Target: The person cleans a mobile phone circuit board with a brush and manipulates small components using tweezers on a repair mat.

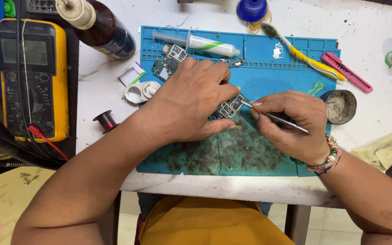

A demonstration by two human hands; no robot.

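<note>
My left hand [191,102] presses down on a small circuit board [229,108] lying on a blue work mat [268,72], fingers gripping its edges. In my right hand [291,120] is a pair of metal tweezers [277,118], whose tip touches the board's right edge. A second, larger circuit board [169,61] lies on the mat just beyond my left hand. The mat's near half is stained dark.
A yellow multimeter [30,77] with a red lead sits at left, a brown bottle [100,27] behind it. On and around the mat: a syringe tube [200,43], a toothbrush [300,52], a pink tool [345,71], a round tin [340,106], a wire spool [106,120].
</note>
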